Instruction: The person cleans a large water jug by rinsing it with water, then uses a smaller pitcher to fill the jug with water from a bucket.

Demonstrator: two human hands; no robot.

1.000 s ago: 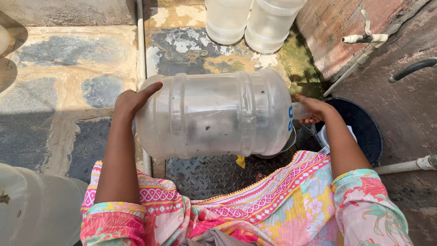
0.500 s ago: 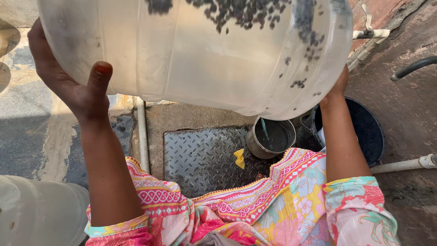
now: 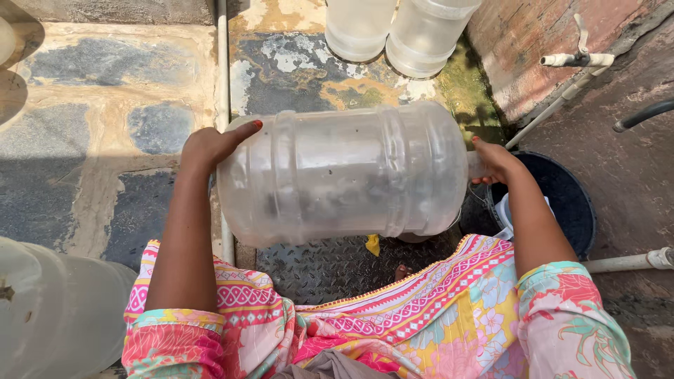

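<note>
I hold a large clear plastic water jug (image 3: 344,175) sideways in front of me, its base to the left and its neck to the right. My left hand (image 3: 210,144) is pressed flat against the base. At the neck end, my right hand (image 3: 495,160) covers the mouth. Dark specks and a little water show inside the jug. A patterned pink garment covers my lap below it.
Two more clear jugs (image 3: 400,28) stand at the back. A dark bucket (image 3: 562,203) sits at the right under a white pipe tap (image 3: 572,60). Another pale jug (image 3: 56,316) lies at lower left. A metal tread plate (image 3: 330,267) and a yellow scrap (image 3: 372,243) lie beneath.
The jug was raised close to the camera half a second ago; it has come back down to a level, sideways position in front of me, as it was one second ago.
</note>
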